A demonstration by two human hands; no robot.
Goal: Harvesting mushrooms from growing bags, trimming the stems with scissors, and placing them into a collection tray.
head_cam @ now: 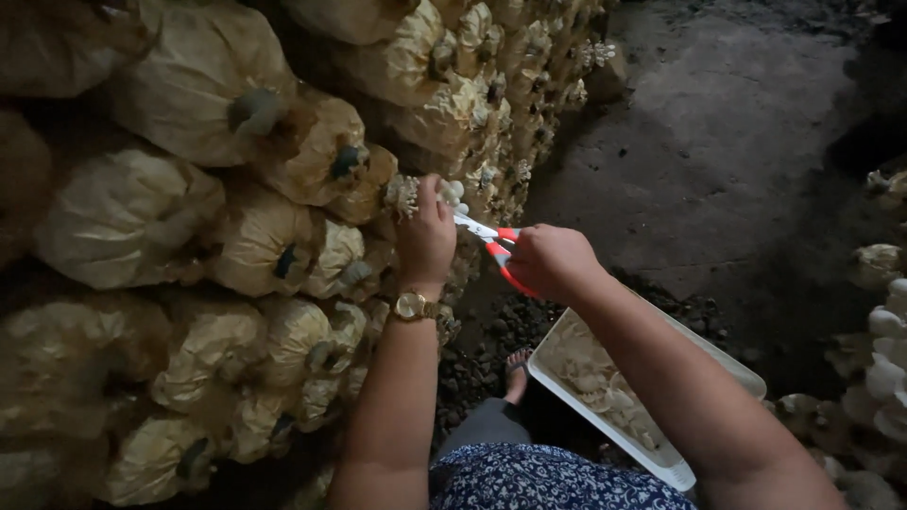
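Note:
My left hand (425, 236) grips a small pale mushroom cluster (408, 194) that grows out of one yellowish grow bag (326, 156) in a stacked wall of bags. A gold wristwatch (413, 306) sits on that wrist. My right hand (551, 261) holds scissors with red-orange handles (498, 248). Their metal blades point left toward the mushroom stem, right beside my left thumb. A white rectangular tray (746, 373) with cut mushrooms in it rests under my right forearm, above my lap.
The wall of plastic-wrapped bags (189, 236) fills the left and runs away to the top centre. A dark concrete floor (718, 142) lies to the right. More pale mushrooms and bags (883, 349) stand at the right edge. My sandalled foot (516, 373) rests on dark rubble.

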